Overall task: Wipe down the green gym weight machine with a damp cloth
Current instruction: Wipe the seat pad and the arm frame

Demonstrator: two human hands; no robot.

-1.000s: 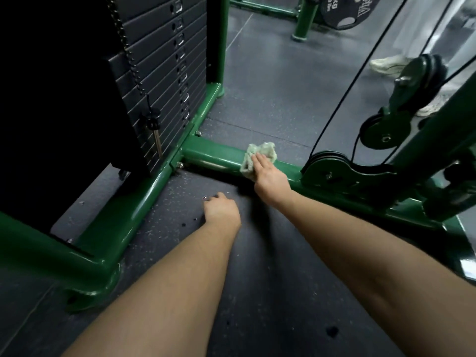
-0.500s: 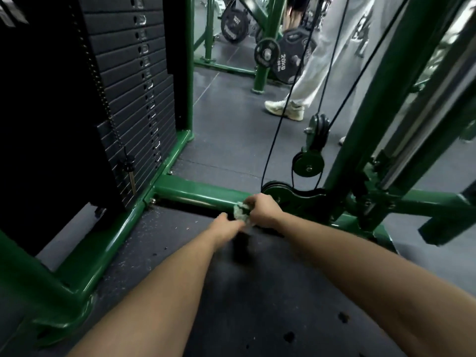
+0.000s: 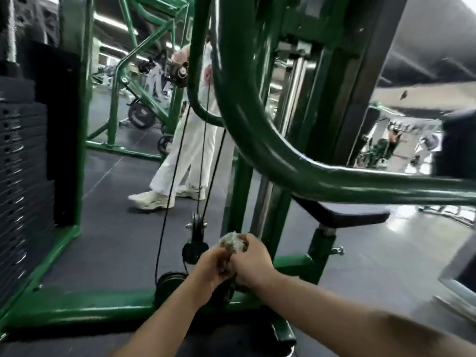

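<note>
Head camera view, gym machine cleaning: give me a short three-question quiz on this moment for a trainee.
1. True or false: the crumpled pale cloth lies flat on the green floor bar.
2. Which hands grip the cloth? A) left hand only B) right hand only C) both
3. Fill in: the black stacked weight plates stand on the ____ side of the view.

Key: 1 false, it is held up clear of the bar; 2 C; 3 left.
</note>
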